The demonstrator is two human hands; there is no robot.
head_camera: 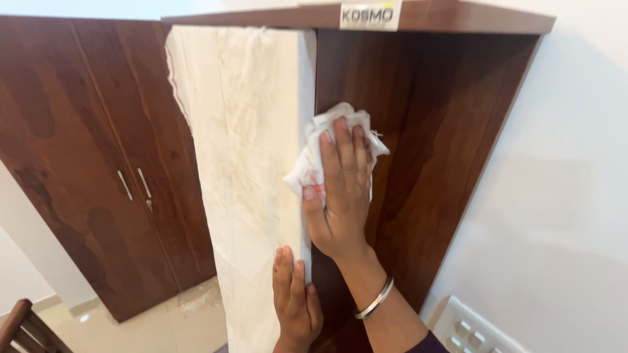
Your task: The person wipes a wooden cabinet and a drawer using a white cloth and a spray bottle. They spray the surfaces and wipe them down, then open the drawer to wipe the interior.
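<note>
- White cloth is pressed flat against the cupboard side by the spread right hand.
- At 6 o'clock, the door edge is touched by the left hand, fingers together.

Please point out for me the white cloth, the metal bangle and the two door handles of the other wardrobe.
white cloth (313, 171): head view, on its lower left fold, beside the fingers.
metal bangle (375, 299): head view, on the band's middle, at the wrist.
door handles (144, 182): head view, on the right-hand handle's bar.
</note>
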